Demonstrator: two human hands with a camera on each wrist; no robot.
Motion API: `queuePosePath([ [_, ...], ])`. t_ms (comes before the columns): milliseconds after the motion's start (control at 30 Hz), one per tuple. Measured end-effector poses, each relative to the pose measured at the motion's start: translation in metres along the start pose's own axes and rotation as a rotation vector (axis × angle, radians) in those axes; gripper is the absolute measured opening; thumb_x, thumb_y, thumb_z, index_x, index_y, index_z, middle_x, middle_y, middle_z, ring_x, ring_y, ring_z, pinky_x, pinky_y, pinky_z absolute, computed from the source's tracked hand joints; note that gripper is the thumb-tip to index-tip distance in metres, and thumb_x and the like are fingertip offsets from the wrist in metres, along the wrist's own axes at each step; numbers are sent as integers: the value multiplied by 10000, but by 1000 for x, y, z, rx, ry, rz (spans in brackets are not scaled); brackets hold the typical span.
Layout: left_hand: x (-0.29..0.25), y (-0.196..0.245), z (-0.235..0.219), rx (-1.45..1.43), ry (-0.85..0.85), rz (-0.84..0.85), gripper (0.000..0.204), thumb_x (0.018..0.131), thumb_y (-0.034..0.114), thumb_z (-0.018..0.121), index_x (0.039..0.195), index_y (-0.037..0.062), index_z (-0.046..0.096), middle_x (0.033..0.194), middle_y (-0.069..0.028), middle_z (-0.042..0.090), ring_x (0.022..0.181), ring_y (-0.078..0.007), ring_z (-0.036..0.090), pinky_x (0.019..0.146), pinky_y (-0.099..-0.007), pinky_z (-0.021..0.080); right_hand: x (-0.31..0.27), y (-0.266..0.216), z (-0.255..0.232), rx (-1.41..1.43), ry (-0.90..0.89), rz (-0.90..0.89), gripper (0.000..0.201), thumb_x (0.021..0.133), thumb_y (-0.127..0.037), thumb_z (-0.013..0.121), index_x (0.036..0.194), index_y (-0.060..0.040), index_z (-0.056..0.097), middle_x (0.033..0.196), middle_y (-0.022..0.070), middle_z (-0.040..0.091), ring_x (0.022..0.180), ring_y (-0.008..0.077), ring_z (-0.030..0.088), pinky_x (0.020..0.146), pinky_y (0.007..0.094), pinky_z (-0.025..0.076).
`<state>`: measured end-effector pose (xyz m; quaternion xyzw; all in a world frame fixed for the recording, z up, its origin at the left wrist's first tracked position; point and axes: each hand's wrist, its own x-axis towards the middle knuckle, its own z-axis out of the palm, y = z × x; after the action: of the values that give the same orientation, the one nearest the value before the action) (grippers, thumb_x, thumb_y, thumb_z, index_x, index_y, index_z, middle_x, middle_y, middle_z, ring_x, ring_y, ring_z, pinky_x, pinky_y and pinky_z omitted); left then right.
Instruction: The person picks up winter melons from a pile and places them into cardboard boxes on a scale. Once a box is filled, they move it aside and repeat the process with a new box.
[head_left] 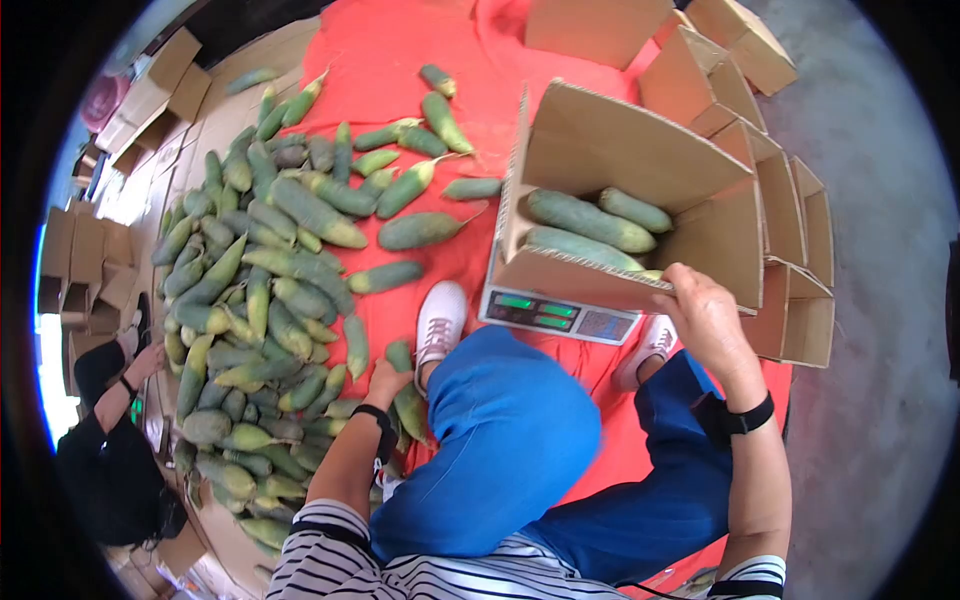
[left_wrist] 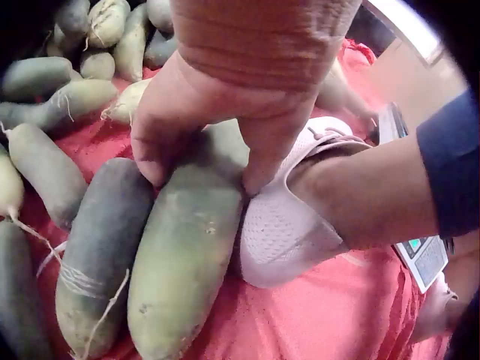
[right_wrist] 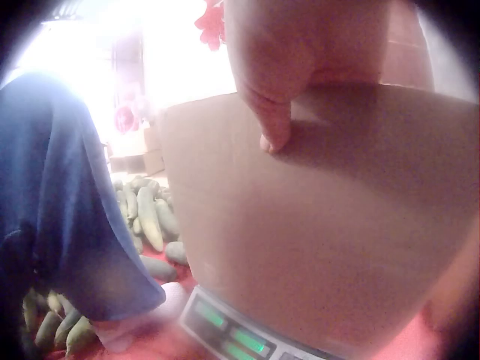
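My left hand [head_left: 388, 382] reaches down beside my pink-white shoe [head_left: 441, 318]. In the left wrist view its thumb and fingers grip the upper end of a green radish [left_wrist: 184, 270], which lies beside a darker green radish [left_wrist: 105, 247]. My right hand [head_left: 708, 318] holds the near rim of an open cardboard box [head_left: 585, 279]; in the right wrist view the thumb lies against the outer wall and the fingers are hidden behind it. The box stands on a digital scale [head_left: 555, 317] with lit green displays. Several green radishes [head_left: 590, 219] lie inside it.
A large heap of green radishes [head_left: 270, 290] covers the left side of the red cloth [head_left: 390, 40]. Open cardboard boxes [head_left: 785, 190] line the right edge, beside grey floor [head_left: 875, 250]. Another person [head_left: 115, 470] in dark clothing sits at the far left.
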<state>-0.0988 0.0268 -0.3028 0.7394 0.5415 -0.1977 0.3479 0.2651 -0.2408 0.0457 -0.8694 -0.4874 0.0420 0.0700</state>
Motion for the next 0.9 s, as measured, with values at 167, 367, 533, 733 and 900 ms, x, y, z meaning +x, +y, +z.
queuePosePath([
  [167, -4, 2, -3, -65, 63, -8, 785, 602, 332, 806, 1130, -130, 454, 1033, -292, 618, 960, -381, 639, 822, -395, 514, 1, 2, -1, 5, 4, -25, 222, 797, -161, 663, 847, -18, 500, 801, 154, 601, 815, 337, 610, 725, 426, 486],
  [367, -54, 11, -54, -471, 224, 447, 643, 656, 189, 803, 1148, -44, 462, 1019, -171, 600, 955, -247, 609, 836, -343, 488, -1, 8, 6, 73, 68, -69, 209, 810, -149, 650, 837, -11, 495, 792, 158, 605, 803, 336, 617, 718, 428, 495],
  [533, -128, 84, -182, -754, 425, 638, 523, 777, 54, 720, 1211, -12, 436, 1145, -93, 540, 1012, -192, 542, 889, -327, 443, -3, 10, 9, 39, 85, -84, 193, 814, -148, 640, 858, -21, 500, 792, 156, 606, 793, 334, 621, 697, 430, 501],
  [733, -239, 224, -265, -958, 720, 1305, 647, 801, 7, 661, 1369, -11, 351, 1344, -190, 459, 1222, -291, 486, 1024, -434, 414, -5, 9, 12, -21, 48, -43, 185, 827, -171, 629, 884, -38, 514, 799, 136, 612, 801, 313, 633, 699, 417, 515],
  [900, -265, 336, -239, -520, 695, 1622, 657, 735, 58, 734, 1312, -18, 430, 1336, -193, 479, 1192, -298, 520, 945, -449, 481, -6, 8, 11, -28, 43, -48, 182, 830, -175, 629, 893, -43, 522, 806, 130, 618, 807, 306, 637, 704, 411, 517],
])
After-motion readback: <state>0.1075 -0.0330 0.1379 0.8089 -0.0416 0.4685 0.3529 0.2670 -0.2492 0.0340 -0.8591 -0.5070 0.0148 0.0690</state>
